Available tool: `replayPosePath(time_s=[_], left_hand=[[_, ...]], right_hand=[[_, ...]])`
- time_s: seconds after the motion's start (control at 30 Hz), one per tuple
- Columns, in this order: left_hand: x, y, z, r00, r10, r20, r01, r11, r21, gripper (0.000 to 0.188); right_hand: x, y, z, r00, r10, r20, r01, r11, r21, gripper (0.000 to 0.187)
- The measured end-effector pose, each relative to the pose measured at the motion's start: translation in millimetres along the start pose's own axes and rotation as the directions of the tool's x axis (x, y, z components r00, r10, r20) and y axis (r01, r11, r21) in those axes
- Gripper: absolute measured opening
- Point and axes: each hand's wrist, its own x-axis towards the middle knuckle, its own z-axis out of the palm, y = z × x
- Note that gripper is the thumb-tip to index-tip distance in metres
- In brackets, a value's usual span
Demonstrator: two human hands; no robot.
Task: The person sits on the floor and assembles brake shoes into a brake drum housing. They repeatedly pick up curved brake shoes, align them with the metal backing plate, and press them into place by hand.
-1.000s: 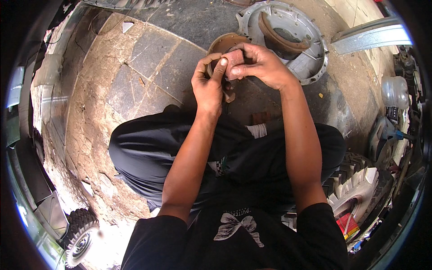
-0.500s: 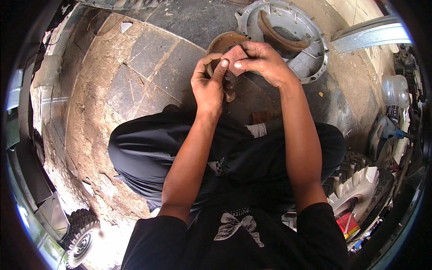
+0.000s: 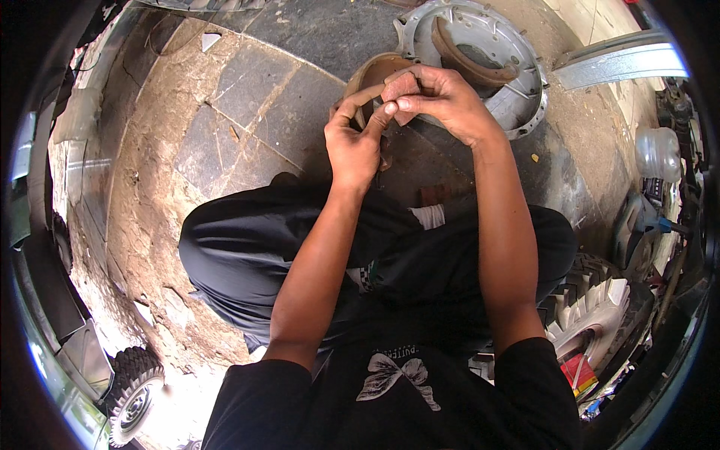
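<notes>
Between my two hands is a folded piece of reddish-brown sandpaper (image 3: 400, 88). My left hand (image 3: 354, 146) pinches its lower left edge between thumb and fingers. My right hand (image 3: 446, 101) grips the right side, thumb pressed on the front and fingers behind. Just beyond the hands, a curved rusty-brown metal part (image 3: 371, 73) stands on the floor, partly hidden by my fingers. To its right lies a round grey metal housing (image 3: 529, 105) with a rusty curved brake shoe (image 3: 469, 69) resting in it.
Dark tiles and dirt make up the floor (image 3: 259, 86). A metal channel (image 3: 622, 61) juts in at the upper right. On the right are a clear plastic jug (image 3: 658, 154), a grey power tool (image 3: 637, 217) and a treaded tire (image 3: 589, 300). Another wheel (image 3: 135, 405) stands at the lower left.
The sandpaper has turned and tilted between my fingers, showing a narrower face. My left hand has shifted slightly to the right, its fingers now straighter.
</notes>
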Motion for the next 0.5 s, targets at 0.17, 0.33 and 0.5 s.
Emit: replayPosePath(time_s=[0.17,0.33,0.5], left_hand=[[-1.6,13.2,-0.7,0.993,-0.119,0.006,0.119,0.993,-0.022,0.024],[-2.1,10.1,-2.0,0.983,0.182,0.018,-0.181,0.961,0.208,0.025],[-5.2,11.9,-1.2,0.997,0.073,0.017,-0.075,0.984,0.164,0.019]], right_hand=[[-0.7,4.7,-3.5,0.997,-0.006,-0.082,0.001,0.998,-0.056,0.035],[-2.6,-3.4,1.8,0.994,-0.013,-0.106,0.005,0.997,-0.075,0.04],[0.6,-2.7,-1.5,0.996,-0.021,-0.085,0.009,0.991,-0.135,0.035]])
